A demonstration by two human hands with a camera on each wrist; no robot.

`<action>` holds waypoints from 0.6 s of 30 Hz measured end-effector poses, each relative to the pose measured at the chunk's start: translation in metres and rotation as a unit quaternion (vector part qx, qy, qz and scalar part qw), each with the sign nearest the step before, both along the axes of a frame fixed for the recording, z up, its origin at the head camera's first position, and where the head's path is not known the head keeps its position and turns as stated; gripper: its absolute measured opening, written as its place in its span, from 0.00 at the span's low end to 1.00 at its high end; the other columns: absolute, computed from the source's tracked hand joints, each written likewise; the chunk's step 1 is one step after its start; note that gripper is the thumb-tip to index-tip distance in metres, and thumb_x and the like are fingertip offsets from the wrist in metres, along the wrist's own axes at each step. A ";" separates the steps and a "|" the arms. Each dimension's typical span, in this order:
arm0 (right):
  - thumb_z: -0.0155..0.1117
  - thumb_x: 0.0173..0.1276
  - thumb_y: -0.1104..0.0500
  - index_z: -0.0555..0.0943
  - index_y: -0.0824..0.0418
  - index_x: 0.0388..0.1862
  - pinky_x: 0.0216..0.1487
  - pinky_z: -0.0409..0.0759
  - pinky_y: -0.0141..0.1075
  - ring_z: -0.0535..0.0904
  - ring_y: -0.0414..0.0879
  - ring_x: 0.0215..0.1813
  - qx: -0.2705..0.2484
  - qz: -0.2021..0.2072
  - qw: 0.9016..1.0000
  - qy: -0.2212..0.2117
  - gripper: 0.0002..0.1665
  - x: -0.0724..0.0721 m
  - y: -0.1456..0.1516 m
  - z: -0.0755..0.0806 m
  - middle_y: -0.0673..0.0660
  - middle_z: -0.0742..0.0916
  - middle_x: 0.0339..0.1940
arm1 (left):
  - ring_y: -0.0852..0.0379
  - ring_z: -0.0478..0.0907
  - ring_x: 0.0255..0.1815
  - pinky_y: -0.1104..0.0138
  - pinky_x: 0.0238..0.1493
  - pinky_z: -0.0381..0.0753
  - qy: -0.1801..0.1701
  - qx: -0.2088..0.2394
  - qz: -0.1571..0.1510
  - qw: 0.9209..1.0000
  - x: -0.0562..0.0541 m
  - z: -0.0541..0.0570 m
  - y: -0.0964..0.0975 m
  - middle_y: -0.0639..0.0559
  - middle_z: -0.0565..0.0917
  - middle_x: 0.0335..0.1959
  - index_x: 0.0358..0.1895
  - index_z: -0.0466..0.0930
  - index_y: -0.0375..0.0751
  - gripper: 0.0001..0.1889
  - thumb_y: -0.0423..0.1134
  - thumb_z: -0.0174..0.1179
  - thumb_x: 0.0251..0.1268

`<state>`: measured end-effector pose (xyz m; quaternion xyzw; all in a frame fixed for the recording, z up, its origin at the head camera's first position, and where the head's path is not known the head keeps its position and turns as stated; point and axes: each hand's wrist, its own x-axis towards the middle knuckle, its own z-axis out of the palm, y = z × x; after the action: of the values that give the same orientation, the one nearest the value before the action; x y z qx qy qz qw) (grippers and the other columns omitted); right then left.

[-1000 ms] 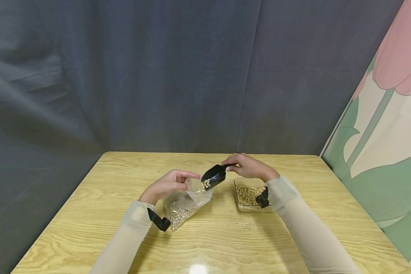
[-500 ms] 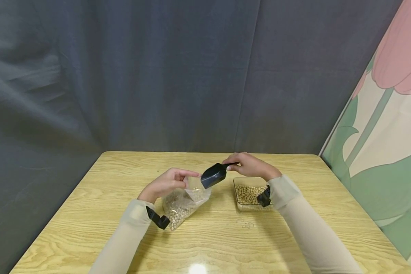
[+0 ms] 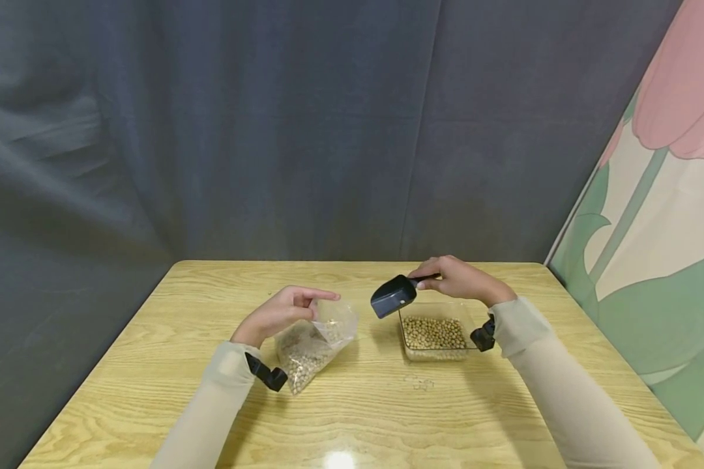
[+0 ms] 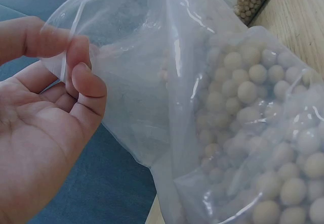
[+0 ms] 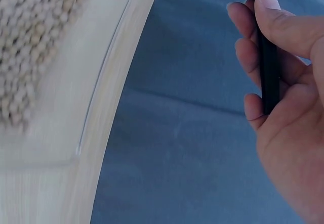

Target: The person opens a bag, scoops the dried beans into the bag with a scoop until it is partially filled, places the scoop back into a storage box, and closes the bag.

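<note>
A clear plastic bag [image 3: 308, 357] partly filled with round beige beans stands on the table, its mouth spread. My left hand [image 3: 276, 316] pinches the bag's rim between thumb and fingers, with the index finger stretched along the opening. In the left wrist view the beans [image 4: 248, 90] show through the film. My right hand [image 3: 460, 280] grips a black scoop [image 3: 394, 296] by its handle [image 5: 268, 67]. The scoop hangs in the air left of and above a clear rectangular container [image 3: 437, 355], with one pale bean in its bowl. More beans [image 3: 434, 332] fill the container's lower part.
The wooden table [image 3: 340, 423] carries the bag on the left and the container on the right. A few small clear bits [image 3: 422, 384] lie in front of the container. A dark curtain [image 3: 293, 130] hangs behind the table; a tulip-patterned cloth [image 3: 674, 260] hangs at right.
Beans slid from the scoop into the bag, leaving it nearly empty. My right hand then moved the scoop rightward, away from the bag toward the container. My left hand stays at the bag's rim.
</note>
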<state>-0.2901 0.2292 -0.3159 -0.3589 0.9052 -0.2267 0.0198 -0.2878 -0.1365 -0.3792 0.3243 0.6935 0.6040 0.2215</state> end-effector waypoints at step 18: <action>0.61 0.65 0.68 0.83 0.68 0.52 0.42 0.81 0.40 0.84 0.54 0.47 0.067 -0.010 0.998 -0.016 0.16 0.011 0.047 0.013 0.62 0.87 0.46 | 0.56 0.64 0.26 0.67 0.41 0.71 0.024 0.002 0.002 1.000 0.000 0.014 -0.013 0.35 0.72 0.65 0.65 0.70 0.30 0.26 0.22 0.45 0.62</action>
<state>-0.2794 0.2765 -0.3025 -0.3437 0.9216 -0.1717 0.0557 -0.2877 -0.1495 -0.3656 0.3380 0.6979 0.5978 0.2034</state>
